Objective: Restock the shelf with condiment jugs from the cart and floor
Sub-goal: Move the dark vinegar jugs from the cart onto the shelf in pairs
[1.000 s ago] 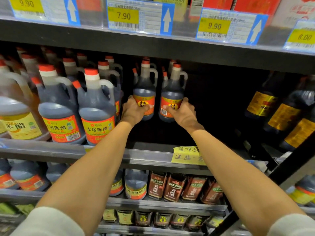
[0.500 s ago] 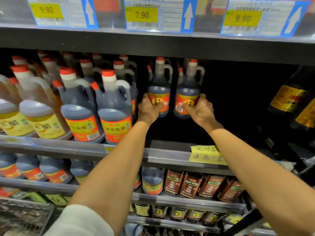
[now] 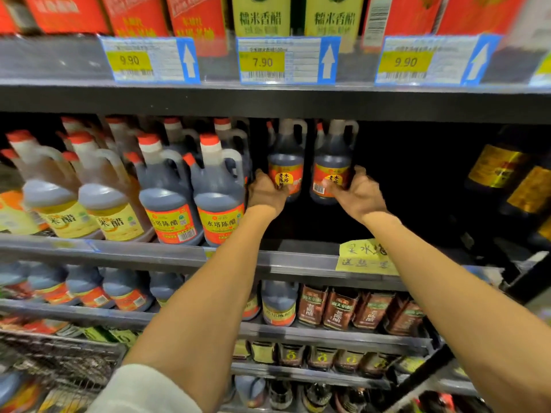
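Both jugs pushed farther back on the shelf [image 3: 292, 257] since earlier; left hand [image 3: 267, 192] grips left jug [image 3: 285, 171], right hand [image 3: 356, 193] grips right jug [image 3: 331, 174], right of stocked row; risk: uneven push tips one over.

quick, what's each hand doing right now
Left hand: closed on the left dark plastic vinegar jug.
Right hand: closed on the right dark plastic vinegar jug.

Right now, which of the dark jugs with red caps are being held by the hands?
The two small dark jugs deep in the gap: left hand grips one, right hand the other. The larger front-row jugs stand untouched.
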